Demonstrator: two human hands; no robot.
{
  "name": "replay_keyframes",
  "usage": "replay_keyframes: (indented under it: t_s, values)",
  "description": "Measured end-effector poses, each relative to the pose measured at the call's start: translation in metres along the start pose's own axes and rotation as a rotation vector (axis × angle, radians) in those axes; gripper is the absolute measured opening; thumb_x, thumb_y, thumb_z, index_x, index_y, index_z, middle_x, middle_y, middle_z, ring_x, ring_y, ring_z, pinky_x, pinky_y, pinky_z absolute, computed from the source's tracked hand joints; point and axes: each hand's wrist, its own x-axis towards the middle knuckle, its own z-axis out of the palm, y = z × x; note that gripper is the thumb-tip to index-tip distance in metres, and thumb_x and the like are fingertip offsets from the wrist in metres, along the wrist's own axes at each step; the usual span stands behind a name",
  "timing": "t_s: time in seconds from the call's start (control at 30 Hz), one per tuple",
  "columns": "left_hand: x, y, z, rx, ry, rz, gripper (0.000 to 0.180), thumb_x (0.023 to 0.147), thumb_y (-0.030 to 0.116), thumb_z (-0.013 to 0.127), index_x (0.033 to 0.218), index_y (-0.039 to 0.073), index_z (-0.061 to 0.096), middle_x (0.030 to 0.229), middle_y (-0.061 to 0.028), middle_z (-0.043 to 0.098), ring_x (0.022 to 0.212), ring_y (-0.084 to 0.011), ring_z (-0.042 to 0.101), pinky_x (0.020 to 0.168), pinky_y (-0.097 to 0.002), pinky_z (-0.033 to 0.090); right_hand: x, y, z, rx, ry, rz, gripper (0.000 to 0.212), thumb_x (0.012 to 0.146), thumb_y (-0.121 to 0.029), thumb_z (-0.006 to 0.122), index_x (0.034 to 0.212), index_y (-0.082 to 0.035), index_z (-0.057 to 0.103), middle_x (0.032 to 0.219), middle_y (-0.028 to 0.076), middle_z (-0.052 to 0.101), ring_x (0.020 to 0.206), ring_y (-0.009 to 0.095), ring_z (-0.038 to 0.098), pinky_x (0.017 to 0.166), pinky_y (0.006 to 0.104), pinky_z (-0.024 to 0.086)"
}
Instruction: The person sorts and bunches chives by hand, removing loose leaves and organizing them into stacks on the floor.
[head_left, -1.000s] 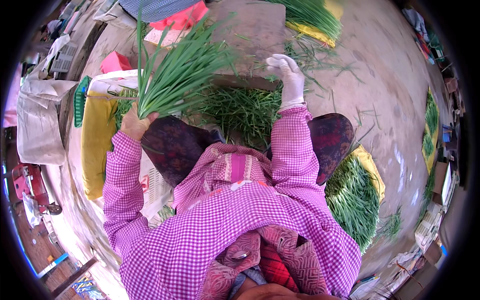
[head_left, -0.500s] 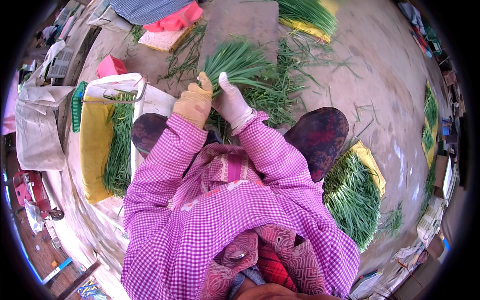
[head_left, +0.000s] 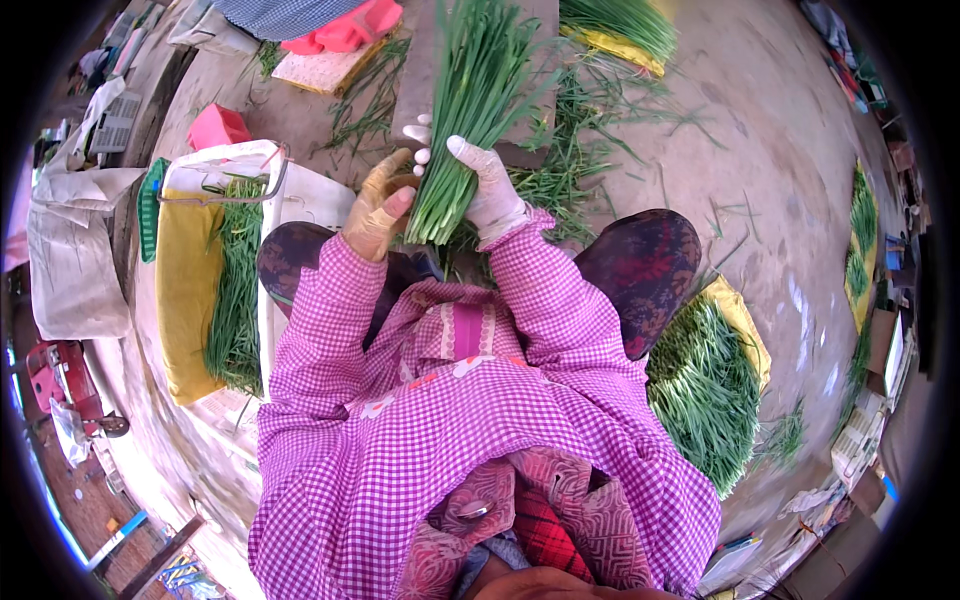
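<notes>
A bunch of long green chives (head_left: 475, 100) lies across my right hand (head_left: 492, 195), which wears a white glove. The right thumb presses the top of the bunch, and the white fingertips come out from beneath on its left side. Pale cut ends point toward me, leaves away. My left hand (head_left: 375, 208), in a yellowish glove with a bare-looking fingertip, is just left of the stems, fingers apart and holding nothing. Loose chives (head_left: 570, 180) are scattered on the floor beyond my right hand, beside a flat board (head_left: 415, 75).
At my left stands a white bin (head_left: 310, 200) with yellow cloth (head_left: 185, 300) and chives inside. A chive pile (head_left: 705, 400) on yellow sheeting lies right of my knee, another pile (head_left: 620, 25) at the far right. A pink container (head_left: 218, 126) sits behind the bin.
The bunch has swung upright and nearer me, its cut ends now showing. My left hand has let go of it and moved lower, while my right hand keeps hold.
</notes>
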Motion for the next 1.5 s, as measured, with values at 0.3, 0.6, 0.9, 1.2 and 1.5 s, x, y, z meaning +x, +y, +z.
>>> replay_keyframes:
  t_s: [0.3, 0.6, 0.9, 1.2, 1.5]
  values:
    - [-0.006, -0.019, -0.006, -0.413, -0.408, -0.392, 0.052, 0.090, 0.026, 0.054, 0.129, -0.004, 0.036, 0.110, -0.0231, 0.059, 0.082, -0.0310, 0.066, 0.070, -0.0344, 0.057, -0.009, -0.005, 0.001, -0.586, -0.099, 0.149, 0.049, 0.079, -0.021, 0.065, 0.120, 0.000, 0.049, 0.108, 0.010, 0.059, 0.093, 0.019, 0.059, 0.084, 0.0321, 0.048]
    - [-0.003, -0.043, -0.005, -0.485, -0.413, -0.316, 0.039, 0.083, 0.016, 0.061, 0.111, -0.008, 0.050, 0.089, -0.0141, 0.059, 0.069, -0.0212, 0.058, 0.063, -0.0331, 0.046, -0.006, 0.002, -0.002, -0.703, -0.096, 0.187, 0.049, 0.083, -0.032, 0.065, 0.118, -0.001, 0.052, 0.105, 0.005, 0.060, 0.093, 0.014, 0.056, 0.084, 0.0293, 0.045]
    - [0.014, -0.028, -0.026, -0.642, -0.039, -0.010, 0.038, 0.085, 0.005, 0.054, 0.122, 0.001, 0.044, 0.094, -0.0121, 0.058, 0.076, -0.0227, 0.057, 0.065, -0.0344, 0.049, 0.003, -0.005, -0.018, -0.914, 0.085, 0.089, 0.018, 0.088, -0.017, 0.058, 0.093, 0.000, 0.062, 0.077, 0.003, 0.062, 0.070, 0.011, 0.057, 0.068, 0.0251, 0.046]
    - [0.018, -0.054, -0.035, -0.686, 0.259, 0.025, 0.033, 0.080, -0.007, 0.059, 0.111, 0.000, 0.056, 0.096, -0.0116, 0.063, 0.085, -0.0256, 0.064, 0.073, -0.0361, 0.056, -0.005, 0.026, -0.001, -1.848, 0.061, -0.100, 0.038, 0.073, -0.042, 0.070, 0.088, -0.009, 0.060, 0.077, 0.011, 0.065, 0.075, 0.029, 0.063, 0.066, 0.0357, 0.048]
    - [0.015, -0.039, -0.024, -0.669, 0.093, 0.160, 0.046, 0.074, -0.018, 0.055, 0.116, 0.000, 0.050, 0.104, -0.0136, 0.060, 0.090, -0.0294, 0.063, 0.072, -0.0399, 0.057, -0.005, 0.027, 0.000, -1.050, 0.125, 0.171, 0.014, 0.078, -0.010, 0.068, 0.085, -0.004, 0.056, 0.071, 0.000, 0.058, 0.059, 0.007, 0.052, 0.052, 0.0216, 0.042]
